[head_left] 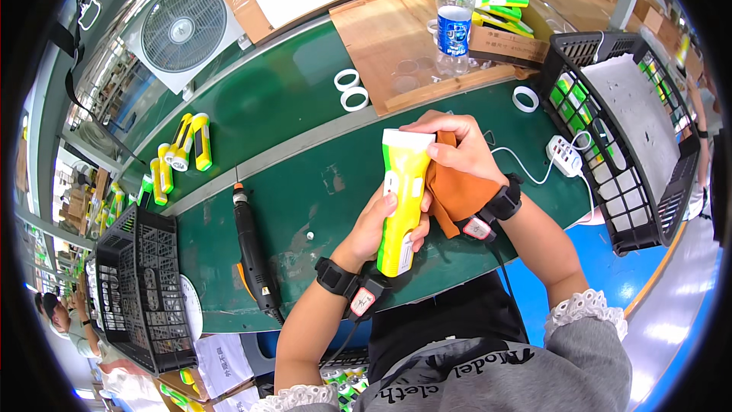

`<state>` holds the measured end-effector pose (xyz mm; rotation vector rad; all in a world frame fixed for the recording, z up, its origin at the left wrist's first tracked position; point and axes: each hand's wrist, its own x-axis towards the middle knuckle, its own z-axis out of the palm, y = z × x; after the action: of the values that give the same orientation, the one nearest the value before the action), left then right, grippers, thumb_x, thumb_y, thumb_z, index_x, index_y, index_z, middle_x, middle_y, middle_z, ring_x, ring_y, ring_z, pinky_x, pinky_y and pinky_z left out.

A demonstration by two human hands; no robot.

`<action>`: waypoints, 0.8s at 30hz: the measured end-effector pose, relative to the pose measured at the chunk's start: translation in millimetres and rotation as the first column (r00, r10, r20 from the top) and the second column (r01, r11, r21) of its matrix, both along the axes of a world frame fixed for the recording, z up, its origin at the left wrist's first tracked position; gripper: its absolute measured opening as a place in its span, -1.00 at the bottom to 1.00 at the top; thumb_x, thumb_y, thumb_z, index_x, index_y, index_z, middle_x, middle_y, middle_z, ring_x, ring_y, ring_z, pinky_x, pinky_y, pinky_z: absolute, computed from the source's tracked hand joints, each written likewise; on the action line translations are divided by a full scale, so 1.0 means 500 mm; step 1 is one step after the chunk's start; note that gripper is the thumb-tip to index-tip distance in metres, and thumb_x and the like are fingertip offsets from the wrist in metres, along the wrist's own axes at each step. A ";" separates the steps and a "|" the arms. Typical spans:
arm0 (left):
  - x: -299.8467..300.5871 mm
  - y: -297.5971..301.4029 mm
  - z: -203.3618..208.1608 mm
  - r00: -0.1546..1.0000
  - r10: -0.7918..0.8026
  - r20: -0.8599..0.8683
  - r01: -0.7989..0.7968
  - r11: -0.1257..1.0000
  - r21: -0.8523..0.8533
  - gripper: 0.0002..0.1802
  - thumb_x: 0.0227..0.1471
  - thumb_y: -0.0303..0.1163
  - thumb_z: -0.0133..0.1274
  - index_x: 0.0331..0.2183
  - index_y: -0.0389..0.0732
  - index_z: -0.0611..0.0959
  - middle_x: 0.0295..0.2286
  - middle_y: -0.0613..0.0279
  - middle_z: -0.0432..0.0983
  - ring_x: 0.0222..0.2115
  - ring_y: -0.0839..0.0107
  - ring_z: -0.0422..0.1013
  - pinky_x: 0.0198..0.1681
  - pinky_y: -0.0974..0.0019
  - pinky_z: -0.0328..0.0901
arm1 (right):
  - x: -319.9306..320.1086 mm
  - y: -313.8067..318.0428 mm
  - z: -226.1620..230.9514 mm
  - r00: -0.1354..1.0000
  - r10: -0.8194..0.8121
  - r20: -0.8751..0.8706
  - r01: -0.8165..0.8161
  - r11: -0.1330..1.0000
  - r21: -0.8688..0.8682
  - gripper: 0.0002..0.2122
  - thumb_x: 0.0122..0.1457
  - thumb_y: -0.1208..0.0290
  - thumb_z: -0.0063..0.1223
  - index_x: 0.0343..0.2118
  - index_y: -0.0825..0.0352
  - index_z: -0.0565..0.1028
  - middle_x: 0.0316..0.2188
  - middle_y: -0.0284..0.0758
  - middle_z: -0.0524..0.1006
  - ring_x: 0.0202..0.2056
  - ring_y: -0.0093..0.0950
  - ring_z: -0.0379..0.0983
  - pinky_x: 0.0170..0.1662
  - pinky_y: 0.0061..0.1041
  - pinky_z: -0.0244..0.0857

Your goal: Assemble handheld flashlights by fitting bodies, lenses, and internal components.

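Observation:
A yellow and green flashlight [405,194] stands nearly upright in front of me, its wide white-rimmed head at the top. My left hand [370,230] is closed around its body, the thumb along the front and fingertips showing at the right side. My right hand [467,154] is closed on an orange cloth [456,197], which hangs below its fingers. The thumb and fingers of that hand touch the flashlight's head at its right edge. Black bands with small tags circle both wrists.
On the green table [305,175] lie a power screwdriver [252,248], several flashlights [181,145], white rings [354,98] and a white power strip [565,156]. A water bottle [454,27] stands on a wooden board [385,30]. Black crates [141,290] flank both sides; a fan [183,27] sits beyond.

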<state>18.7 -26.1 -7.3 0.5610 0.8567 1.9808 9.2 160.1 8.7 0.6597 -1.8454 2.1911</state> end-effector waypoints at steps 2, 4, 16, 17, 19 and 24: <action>-0.003 0.002 -0.007 1.000 -0.005 0.000 0.005 1.000 0.007 -0.37 -0.08 0.05 -0.01 -0.13 -0.16 0.19 -0.40 0.20 0.24 -0.66 0.45 0.25 -0.65 0.38 0.28 | -0.004 0.006 -0.002 0.999 0.040 -0.012 -0.040 0.999 -0.020 -0.71 -0.08 0.40 0.04 -0.30 0.47 0.50 -0.24 -0.14 0.48 -0.19 -0.41 0.40 -0.08 -0.46 0.21; -0.011 0.002 -0.017 0.998 -0.032 0.054 0.030 0.998 0.046 -0.39 -0.07 0.03 -0.01 -0.13 -0.17 0.20 -0.40 0.20 0.24 -0.67 0.45 0.25 -0.65 0.39 0.28 | -0.007 0.006 -0.003 1.000 0.023 -0.013 -0.022 0.999 0.024 -0.71 -0.07 0.41 0.01 -0.28 0.47 0.49 -0.23 -0.13 0.47 -0.18 -0.39 0.39 -0.06 -0.45 0.20; -0.030 0.005 0.045 0.279 0.258 -0.925 -0.771 0.634 -0.055 -0.36 0.15 0.01 -0.53 0.09 -0.27 0.11 0.04 0.06 0.02 0.04 0.18 -0.03 0.10 0.18 -0.13 | 0.041 -0.110 0.030 0.996 -0.004 0.095 -0.001 0.999 0.053 -0.43 0.00 0.42 0.07 0.08 0.38 0.12 0.06 -0.18 0.19 0.09 -0.35 0.09 0.13 -0.36 -0.05; -0.026 0.007 0.105 0.229 0.081 -0.970 -0.722 0.682 -0.114 -0.35 0.14 0.01 -0.55 0.10 -0.26 0.15 0.07 0.07 -0.02 0.05 0.14 -0.07 0.11 0.17 -0.16 | 0.042 -0.079 0.018 0.981 0.006 0.193 0.015 0.994 -0.105 -0.43 -0.03 0.45 0.12 0.05 0.40 0.15 0.02 -0.22 0.26 0.05 -0.40 0.17 0.10 -0.38 0.02; -0.087 -0.022 0.163 -0.151 -0.190 -0.970 -0.650 0.758 -0.048 -0.47 0.13 -0.10 -0.44 0.05 -0.13 0.30 0.09 0.11 0.02 0.02 0.10 0.03 0.09 0.11 -0.13 | 0.051 -0.032 0.054 0.986 -0.155 -0.062 0.149 0.984 -0.094 -0.49 -0.04 0.24 0.12 -0.05 0.34 0.25 -0.07 -0.21 0.36 0.00 -0.41 0.25 0.06 -0.41 0.08; -0.461 -0.325 0.107 -0.220 -0.343 -0.913 -0.975 0.109 0.195 -0.51 -0.17 -0.32 0.08 -0.11 -0.16 0.43 -0.09 -0.10 0.30 -0.01 -0.02 0.15 -0.01 0.06 0.12 | 0.123 0.144 0.223 0.619 -0.547 -0.564 0.559 0.811 -0.173 -0.54 0.00 -0.05 -0.05 -0.27 0.31 0.32 -0.20 -0.17 0.43 -0.16 -0.39 0.34 -0.06 -0.42 0.19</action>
<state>-212.0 -188.6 46.0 0.8900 3.5798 0.6252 70.8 232.0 120.3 0.5782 -1.4596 1.3502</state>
